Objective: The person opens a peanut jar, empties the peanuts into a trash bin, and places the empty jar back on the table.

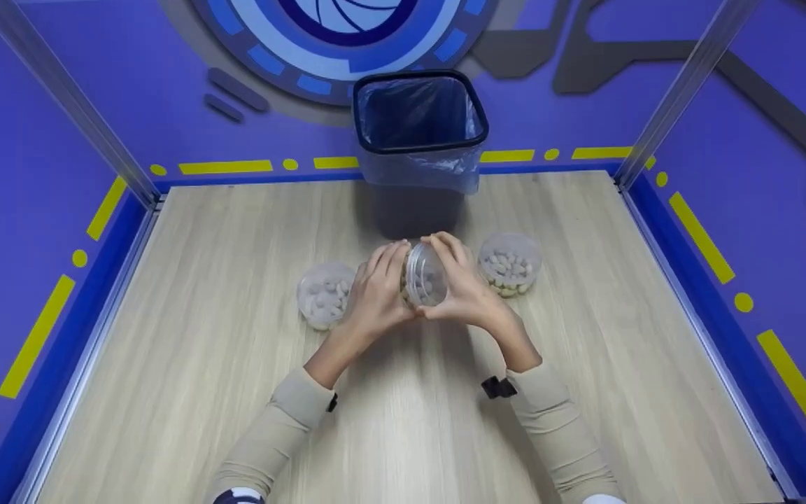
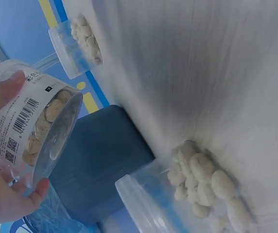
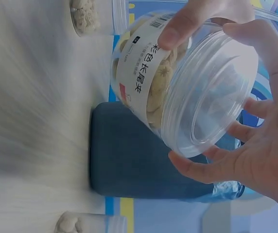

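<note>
A clear plastic jar [image 1: 411, 275] is held up off the table, tilted on its side. Its white label [image 3: 138, 65] has printed characters and a barcode, and pale tan pebble-like pieces [image 2: 54, 109] fill part of it. My left hand [image 1: 378, 288] grips the jar's body, thumb across the label in the left wrist view. With fingers spread round the rim, my right hand [image 1: 467, 290] holds the clear lid [image 3: 221, 97]. In the right wrist view the lid sits on the jar's mouth.
Similar clear jars of pale pieces stand on the wooden table [image 1: 235, 392], a left jar [image 1: 323, 297] and a right jar [image 1: 508, 264]. Behind the hands is a dark bin [image 1: 417, 206] with a clear liner. Blue panels [image 1: 690, 182] border the table.
</note>
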A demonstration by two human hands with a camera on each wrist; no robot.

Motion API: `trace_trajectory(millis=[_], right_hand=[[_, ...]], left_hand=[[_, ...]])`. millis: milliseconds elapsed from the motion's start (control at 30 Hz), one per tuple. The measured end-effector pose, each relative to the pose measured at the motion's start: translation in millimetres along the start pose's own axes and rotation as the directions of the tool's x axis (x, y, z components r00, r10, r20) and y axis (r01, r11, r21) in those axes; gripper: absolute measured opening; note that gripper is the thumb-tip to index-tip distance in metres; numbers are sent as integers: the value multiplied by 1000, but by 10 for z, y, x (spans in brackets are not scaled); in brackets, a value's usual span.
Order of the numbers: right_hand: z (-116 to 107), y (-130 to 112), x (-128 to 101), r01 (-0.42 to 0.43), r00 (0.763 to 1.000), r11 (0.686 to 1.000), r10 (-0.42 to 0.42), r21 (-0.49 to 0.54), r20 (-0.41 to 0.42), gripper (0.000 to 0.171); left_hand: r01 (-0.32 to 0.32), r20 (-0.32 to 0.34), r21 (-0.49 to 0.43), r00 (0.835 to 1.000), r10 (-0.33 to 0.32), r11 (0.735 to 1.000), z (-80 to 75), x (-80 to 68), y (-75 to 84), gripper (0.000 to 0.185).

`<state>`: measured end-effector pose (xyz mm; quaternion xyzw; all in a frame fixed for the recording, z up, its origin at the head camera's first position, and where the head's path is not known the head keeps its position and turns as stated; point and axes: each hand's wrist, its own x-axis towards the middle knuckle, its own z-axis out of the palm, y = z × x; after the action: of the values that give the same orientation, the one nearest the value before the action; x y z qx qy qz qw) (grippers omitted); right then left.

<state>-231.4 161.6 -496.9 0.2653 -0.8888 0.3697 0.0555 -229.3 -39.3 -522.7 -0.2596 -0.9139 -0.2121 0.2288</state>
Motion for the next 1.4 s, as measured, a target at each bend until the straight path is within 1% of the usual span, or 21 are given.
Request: trace_trajectory(millis=[67,167,267,367,467,567,667,733,767,833,900,1000,1067,1100,1133,1200,1300,1400], right_hand=[[-15,5,0,10,1000,1000,-10,13,8,112],[-47,19,-12,15,999,999,-17,40,47,113],[-85,19,-13,5,996,993,-15,115,86,109],[-118,-15,7,-64,995,976,47,209,85,99],[-124,-58,25,-161,987,954,150,255,64,91],[-105,-87,26,-227,974,945,222,237,52,96],[-74,-102,21,-240,971,946,238,217,33,103],[-62,-108,18,-214,976,957,215,197,17,106],[-55,-104,17,-188,982,964,190,190,7,106],[-49,-88,13,-123,992,978,125,170,-2,105],[-50,-59,7,-37,999,988,38,151,-6,105],[-55,-7,-3,78,997,989,-79,126,-3,105],[-56,20,-8,126,992,985,-126,121,-2,104],[-57,26,-10,131,991,983,-132,126,-1,104],[-56,28,-10,127,992,983,-128,131,-1,101],[-50,21,-9,84,996,986,-85,145,-2,96],[-28,-13,10,-35,999,985,36,170,-1,89],[5,-44,26,-151,988,969,151,194,13,89]], left_hand=[[-5,-8,-1,1000,5,1000,-8,1,3,112],[-14,-19,7,1000,14,1000,-9,-16,11,112],[-25,-46,41,999,27,999,-14,-37,20,109],[-31,-89,83,995,39,996,-22,-33,22,107],[-46,-123,111,991,59,993,-32,-17,27,109],[-63,-131,128,988,80,990,-33,-13,38,108],[-74,-124,134,988,91,988,-28,-17,48,104],[-72,-123,127,989,88,989,-28,-20,51,103],[-69,-124,119,989,84,990,-29,-21,51,104],[-62,-126,105,989,75,993,-32,-24,51,105],[-53,-124,97,990,65,994,-36,-25,50,107],[-44,-115,97,992,55,994,-46,-26,54,108],[-42,-109,105,993,53,994,-57,-25,61,110],[-42,-106,110,993,54,993,-61,-24,63,110],[-44,-104,115,993,56,992,-65,-24,65,110],[-51,-96,127,993,64,991,-71,-27,68,111],[-61,-93,150,993,75,987,-73,-32,67,111],[-59,-97,160,992,75,985,-77,-40,65,110]])
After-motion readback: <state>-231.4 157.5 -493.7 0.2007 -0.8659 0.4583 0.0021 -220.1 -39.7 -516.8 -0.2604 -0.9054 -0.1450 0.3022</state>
